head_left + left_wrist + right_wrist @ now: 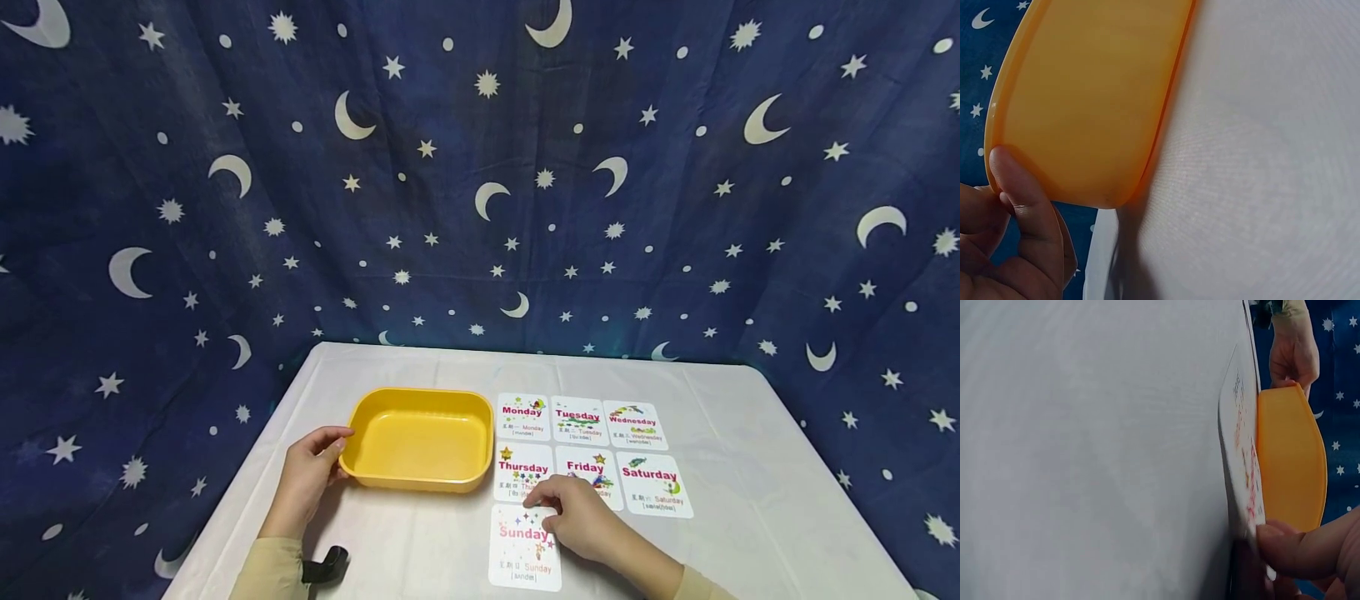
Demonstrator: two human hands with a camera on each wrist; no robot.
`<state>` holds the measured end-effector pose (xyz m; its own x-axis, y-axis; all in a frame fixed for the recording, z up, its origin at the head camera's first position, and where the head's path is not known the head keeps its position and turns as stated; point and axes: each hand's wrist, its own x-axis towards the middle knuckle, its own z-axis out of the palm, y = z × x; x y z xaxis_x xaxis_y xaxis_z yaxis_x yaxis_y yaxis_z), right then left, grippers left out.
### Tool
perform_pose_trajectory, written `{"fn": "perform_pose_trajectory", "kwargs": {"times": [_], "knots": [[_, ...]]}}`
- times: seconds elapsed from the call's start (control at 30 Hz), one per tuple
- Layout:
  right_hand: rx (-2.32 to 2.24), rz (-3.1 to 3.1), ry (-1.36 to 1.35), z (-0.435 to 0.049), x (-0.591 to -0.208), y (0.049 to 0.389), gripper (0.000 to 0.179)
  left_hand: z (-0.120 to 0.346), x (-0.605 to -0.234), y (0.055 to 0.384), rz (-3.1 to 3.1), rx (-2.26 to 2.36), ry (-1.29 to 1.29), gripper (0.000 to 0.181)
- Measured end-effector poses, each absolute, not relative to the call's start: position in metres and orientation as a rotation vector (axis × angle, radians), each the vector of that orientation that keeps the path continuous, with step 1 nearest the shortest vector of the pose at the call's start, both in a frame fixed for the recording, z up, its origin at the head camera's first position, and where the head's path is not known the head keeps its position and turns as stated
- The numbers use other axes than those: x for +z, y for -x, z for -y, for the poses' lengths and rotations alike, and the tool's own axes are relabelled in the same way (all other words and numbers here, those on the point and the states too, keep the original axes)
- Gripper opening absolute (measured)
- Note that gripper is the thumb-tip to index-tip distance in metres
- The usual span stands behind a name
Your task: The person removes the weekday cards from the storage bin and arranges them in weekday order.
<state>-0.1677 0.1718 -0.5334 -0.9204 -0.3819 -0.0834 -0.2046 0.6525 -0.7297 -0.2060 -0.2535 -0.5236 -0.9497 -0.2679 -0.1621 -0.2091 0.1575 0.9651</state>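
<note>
An empty yellow tray (417,402) stands on the white table, left of a grid of weekday cards. My left hand (330,454) grips the tray's left rim, thumb (1022,200) on the tray wall (1085,94). My right hand (540,510) lies where the Thursday card (517,468) meets the Sunday card (517,546). In the right wrist view its fingers (1310,550) pinch the edge of a red-printed card (1241,456), apparently Sunday, lifting it off the cloth. Beyond it are the tray (1291,462) and my left hand (1294,356).
Monday (522,415), Tuesday (578,419) and Wednesday (634,423) form the top row; Friday (587,468) and Saturday (652,483) sit right of Thursday. A white cloth covers the table (750,467). A dark star-and-moon curtain (480,167) hangs behind. A black strap (326,567) is at my left wrist.
</note>
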Motion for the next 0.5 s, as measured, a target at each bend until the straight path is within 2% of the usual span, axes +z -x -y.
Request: {"fn": "perform_pose_trajectory", "kwargs": {"times": [0.5], "knots": [[-1.025,-2.767,0.419,-0.166,-0.531,0.1639,0.028,0.2535,-0.5246,0.2049,2.345,-1.971,-0.484,0.026]]}}
